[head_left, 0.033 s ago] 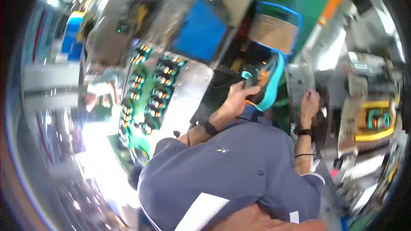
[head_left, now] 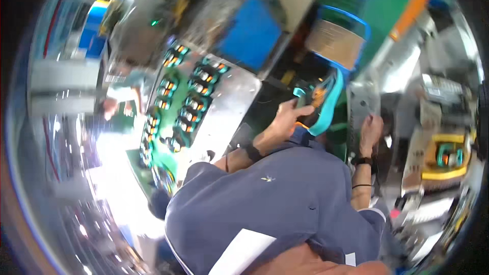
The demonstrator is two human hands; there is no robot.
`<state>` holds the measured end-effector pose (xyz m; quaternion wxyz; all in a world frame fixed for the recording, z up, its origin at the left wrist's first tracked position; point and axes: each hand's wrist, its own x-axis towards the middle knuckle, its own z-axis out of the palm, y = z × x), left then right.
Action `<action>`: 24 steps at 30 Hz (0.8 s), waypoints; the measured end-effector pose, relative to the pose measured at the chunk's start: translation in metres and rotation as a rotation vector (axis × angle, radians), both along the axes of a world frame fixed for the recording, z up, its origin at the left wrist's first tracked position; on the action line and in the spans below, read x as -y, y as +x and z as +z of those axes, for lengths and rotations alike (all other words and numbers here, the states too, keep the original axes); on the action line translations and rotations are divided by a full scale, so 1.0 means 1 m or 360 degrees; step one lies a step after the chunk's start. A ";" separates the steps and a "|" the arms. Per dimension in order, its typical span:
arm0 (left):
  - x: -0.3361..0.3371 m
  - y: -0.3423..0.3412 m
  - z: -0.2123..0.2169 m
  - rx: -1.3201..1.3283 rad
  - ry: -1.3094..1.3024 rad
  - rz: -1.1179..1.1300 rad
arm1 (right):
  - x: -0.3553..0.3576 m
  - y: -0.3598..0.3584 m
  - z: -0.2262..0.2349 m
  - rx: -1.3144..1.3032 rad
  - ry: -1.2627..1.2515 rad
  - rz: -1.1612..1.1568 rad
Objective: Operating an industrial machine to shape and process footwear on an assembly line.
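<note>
My left hand (head_left: 286,121) is closed at my front, thumb and fingers round a dark piece with a teal end (head_left: 299,93); its kind is unclear. Beside it, a curved turquoise band (head_left: 328,104) and some orange parts (head_left: 319,97) show, blurred. My right hand (head_left: 372,128) has curled fingers and is beside a grey metal plate (head_left: 362,101). Whatever it may hold is too small or hidden to name. To the left, a green tray (head_left: 178,89) carries rows of black, teal and orange assemblies (head_left: 196,103).
A blue-rimmed bin (head_left: 368,29) with brown cardboard stands ahead. Left of it lies a blue panel (head_left: 250,33). An orange bar (head_left: 415,2) slants at upper right. A yellow-framed holder (head_left: 445,175) contains a teal part at far right. Another person's arm (head_left: 136,99) shows at left.
The surroundings have shifted slightly right in the view. My right hand sits a little lower in the picture; my left hand keeps the same grip.
</note>
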<state>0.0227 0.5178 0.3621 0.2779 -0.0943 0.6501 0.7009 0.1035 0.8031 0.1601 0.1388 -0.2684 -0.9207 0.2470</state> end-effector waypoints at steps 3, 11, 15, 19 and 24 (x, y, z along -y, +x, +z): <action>0.039 0.012 0.015 0.0179 0.0067 0.0351 | 0.007 -0.002 -0.001 -0.0140 0.0135 0.0189; 0.171 0.020 -0.030 0.0129 0.0317 0.1278 | 0.001 -0.036 0.012 -0.0475 0.0147 0.0076; 0.257 0.006 -0.048 -0.0014 0.0356 0.1729 | 0.038 -0.135 0.099 -0.0773 0.0044 0.0134; 0.360 -0.023 -0.084 -0.0193 0.0099 0.1999 | 0.143 -0.244 0.239 -0.0878 0.0070 0.0519; 0.470 -0.059 -0.130 -0.0312 0.0123 0.2192 | 0.270 -0.356 0.362 -0.1313 0.0088 0.1221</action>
